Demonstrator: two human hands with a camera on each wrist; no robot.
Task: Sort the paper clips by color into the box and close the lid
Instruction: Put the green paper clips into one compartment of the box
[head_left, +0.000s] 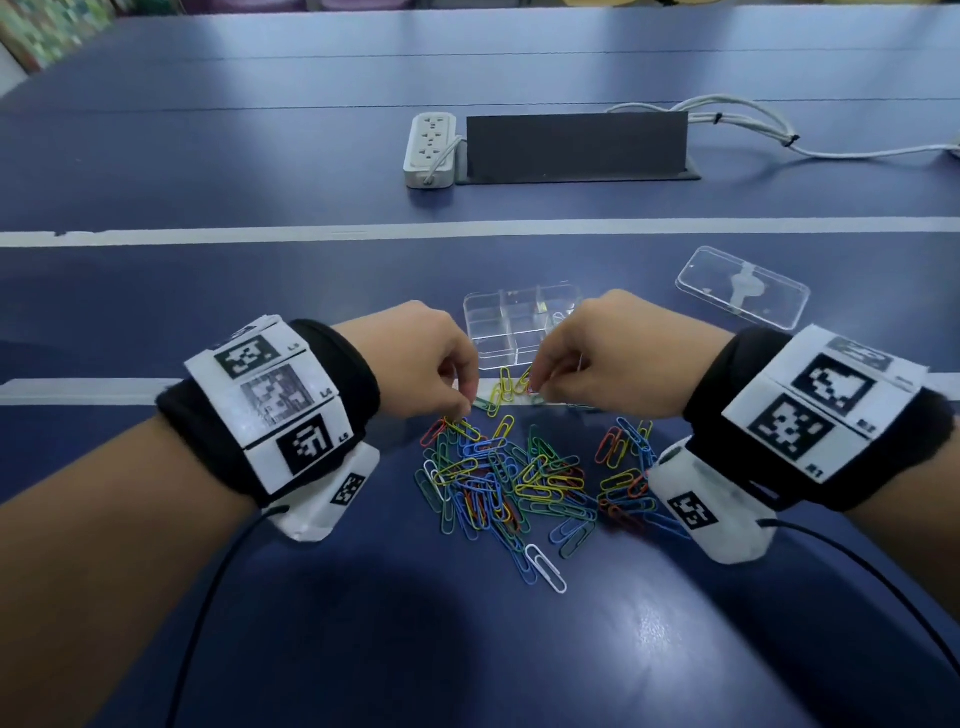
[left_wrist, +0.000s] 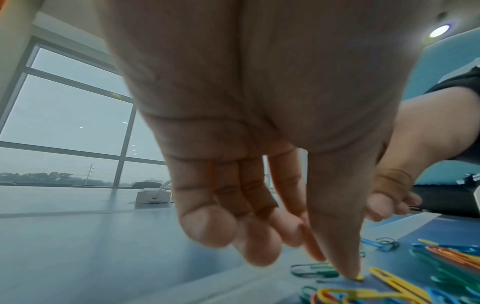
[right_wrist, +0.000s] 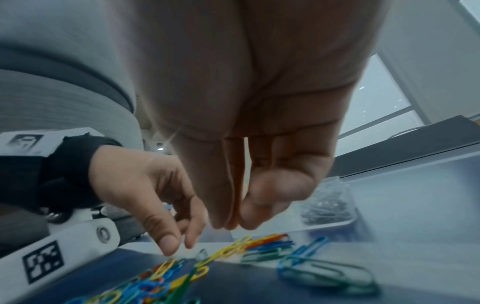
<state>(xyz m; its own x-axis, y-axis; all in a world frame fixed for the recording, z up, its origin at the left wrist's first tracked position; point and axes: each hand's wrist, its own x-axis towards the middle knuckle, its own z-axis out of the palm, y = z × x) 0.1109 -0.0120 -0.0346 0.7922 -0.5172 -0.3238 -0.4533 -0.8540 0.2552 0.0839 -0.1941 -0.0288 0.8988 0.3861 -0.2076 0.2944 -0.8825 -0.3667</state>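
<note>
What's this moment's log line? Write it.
left hand: thumb touching yellow paper clip; right hand: fingers together over paper clips; box: open; lid: aside

— Left hand?
— Forearm angled inward, wrist banded; fingers curled downward, thumb tip pressed low beside the forefinger.
— Right hand?
— Mirrored, wrist banded; thumb and fingertips drawn together, pointing down. Whether the grip encloses anything cannot be determined.
</note>
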